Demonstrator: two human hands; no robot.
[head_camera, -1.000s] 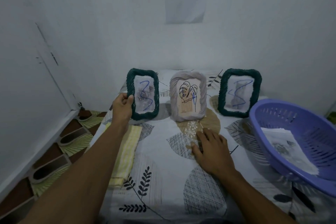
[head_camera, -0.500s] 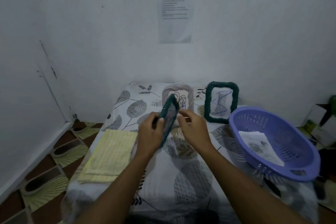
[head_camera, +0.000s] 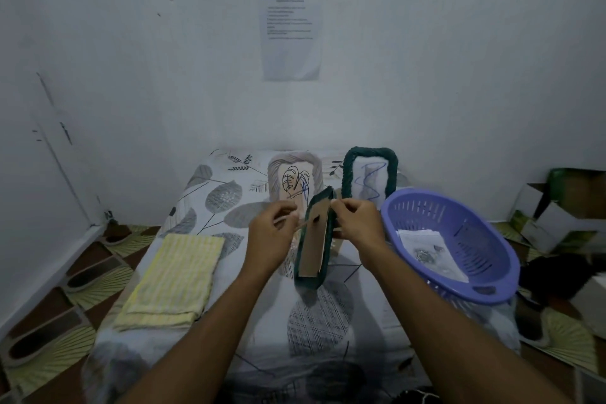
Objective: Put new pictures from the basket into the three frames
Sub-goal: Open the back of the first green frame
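Back view of the green frame (head_camera: 316,239), which we hold above the middle of the table (head_camera: 262,338), cardboard backing toward us. Our right hand (head_camera: 359,223) is curled round its right edge; our left hand (head_camera: 270,233) pinches a brown tab on the backing. The grey frame (head_camera: 295,175) and second green frame (head_camera: 370,174) stand at the far edge. The basket (head_camera: 478,239) holding pictures (head_camera: 426,249) sits at the right edge.

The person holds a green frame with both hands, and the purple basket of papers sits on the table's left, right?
Not quite: the head view shows the purple basket with its papers on the table's right, not left. The left hand and right hand do hold the green frame.
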